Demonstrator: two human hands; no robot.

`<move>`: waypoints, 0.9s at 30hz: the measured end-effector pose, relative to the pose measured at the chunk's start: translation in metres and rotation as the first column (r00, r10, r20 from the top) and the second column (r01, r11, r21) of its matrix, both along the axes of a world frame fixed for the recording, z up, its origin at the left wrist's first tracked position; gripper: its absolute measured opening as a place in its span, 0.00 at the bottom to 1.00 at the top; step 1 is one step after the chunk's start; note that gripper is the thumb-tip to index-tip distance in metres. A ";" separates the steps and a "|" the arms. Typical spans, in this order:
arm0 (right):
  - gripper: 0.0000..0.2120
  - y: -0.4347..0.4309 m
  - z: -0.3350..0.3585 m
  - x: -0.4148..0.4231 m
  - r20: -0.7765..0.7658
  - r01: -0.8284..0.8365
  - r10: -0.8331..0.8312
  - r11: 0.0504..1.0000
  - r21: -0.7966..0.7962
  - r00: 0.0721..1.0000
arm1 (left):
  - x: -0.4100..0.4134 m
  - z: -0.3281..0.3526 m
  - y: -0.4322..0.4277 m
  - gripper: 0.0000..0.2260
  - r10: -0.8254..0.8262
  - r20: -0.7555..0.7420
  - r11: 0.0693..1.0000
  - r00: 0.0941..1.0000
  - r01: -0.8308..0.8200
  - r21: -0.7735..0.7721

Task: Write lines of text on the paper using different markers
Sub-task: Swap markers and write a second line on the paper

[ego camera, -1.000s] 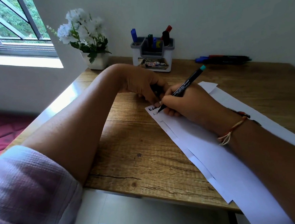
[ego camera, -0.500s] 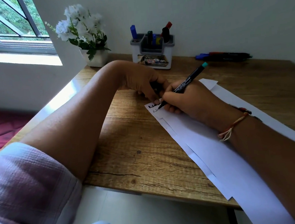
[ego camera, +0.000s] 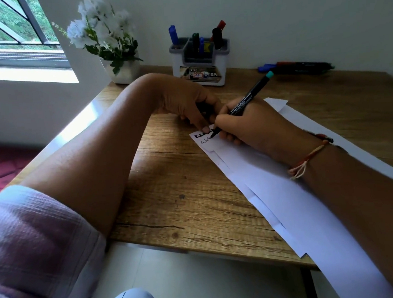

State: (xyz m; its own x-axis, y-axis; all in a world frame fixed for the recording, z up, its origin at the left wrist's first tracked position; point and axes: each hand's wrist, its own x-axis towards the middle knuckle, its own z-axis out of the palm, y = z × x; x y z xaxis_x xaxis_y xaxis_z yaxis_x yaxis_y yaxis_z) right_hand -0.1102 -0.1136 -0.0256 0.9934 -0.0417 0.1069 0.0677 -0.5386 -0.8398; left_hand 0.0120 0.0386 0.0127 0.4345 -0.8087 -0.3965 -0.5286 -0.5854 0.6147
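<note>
The wooden desk (ego camera: 170, 186) takes up most of the view. The paper (ego camera: 276, 189), a few overlapping white sheets, lies slantwise across it, with its near end hanging past the desk's front edge. The left hand (ego camera: 187, 100) sits at the paper's far corner. One fingertip presses that corner down, and the other fingers curl round something small and dark, a cap (ego camera: 204, 108) I think, though it is mostly hidden. The right hand (ego camera: 254, 125) rests on the paper just beside it. Its fingers pinch a black marker (ego camera: 248, 97) with a teal end, the tip touching the sheet below a bold black line of writing (ego camera: 201, 135). Beyond the paper's far corner, by the wall, stand a pot of white flowers (ego camera: 123, 72) and a marker holder (ego camera: 199, 64). Some loose markers (ego camera: 302, 66) lie further right.
</note>
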 end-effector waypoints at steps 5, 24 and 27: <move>0.06 -0.002 -0.001 0.002 0.001 0.024 -0.024 0.999 -0.023 1.000 | 0.001 -0.001 0.000 0.18 -0.005 -0.015 1.000 1.000 0.005 -0.002; 0.07 -0.005 -0.002 0.005 0.001 0.048 -0.048 0.998 -0.042 0.999 | 0.005 -0.003 0.000 0.17 -0.004 -0.022 1.000 1.000 0.004 -0.003; 0.08 -0.003 -0.001 0.004 -0.009 0.038 -0.039 0.998 -0.058 0.999 | 0.005 -0.003 0.000 0.17 0.001 -0.017 1.000 1.000 -0.001 -0.009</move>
State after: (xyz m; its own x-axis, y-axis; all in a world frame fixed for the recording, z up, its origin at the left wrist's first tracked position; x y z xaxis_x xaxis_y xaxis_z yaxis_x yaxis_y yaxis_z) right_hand -0.1062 -0.1168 -0.0262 0.9922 -0.0737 0.1005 0.0381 -0.5883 -0.8077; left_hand 0.0165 0.0386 0.0096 0.4285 -0.8121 -0.3960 -0.5178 -0.5799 0.6289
